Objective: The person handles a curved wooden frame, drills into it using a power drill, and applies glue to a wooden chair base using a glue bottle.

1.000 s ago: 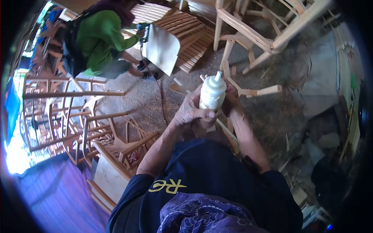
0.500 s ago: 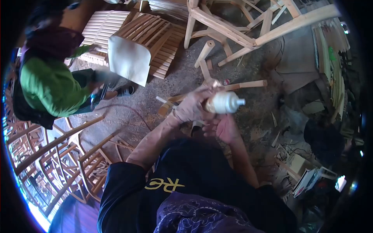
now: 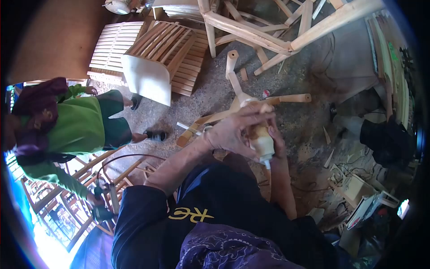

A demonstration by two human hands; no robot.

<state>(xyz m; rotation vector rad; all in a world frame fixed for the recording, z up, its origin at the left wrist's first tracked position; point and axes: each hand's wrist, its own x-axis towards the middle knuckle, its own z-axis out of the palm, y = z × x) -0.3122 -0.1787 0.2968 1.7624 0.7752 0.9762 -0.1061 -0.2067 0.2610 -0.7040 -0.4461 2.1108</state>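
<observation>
A white squeeze bottle (image 3: 262, 145) with a brownish upper part is tilted with its nozzle pointing down, toward my body. My left hand (image 3: 235, 130) curls around its left side and base, thumb along the body. Against the bottle's right side lies my right hand (image 3: 278, 142), its fingers closed on it and partly hidden behind. Just beyond my hands, a wooden chair-leg frame (image 3: 293, 98) of several joined pieces lies on the floor. A white stick (image 3: 188, 128) is beside it.
At left a person in a green shirt (image 3: 76, 125) holds a dark power tool (image 3: 102, 212) near stacked chair frames (image 3: 58, 197). Slatted wooden panels (image 3: 188, 67) and a large wooden frame (image 3: 251, 33) stand ahead. Wood scraps (image 3: 358, 190) pile at right.
The bottle has swung from pointing right to nozzle-down, and my right hand has closed on it. The person in green has turned and stretched an arm toward the chair frames.
</observation>
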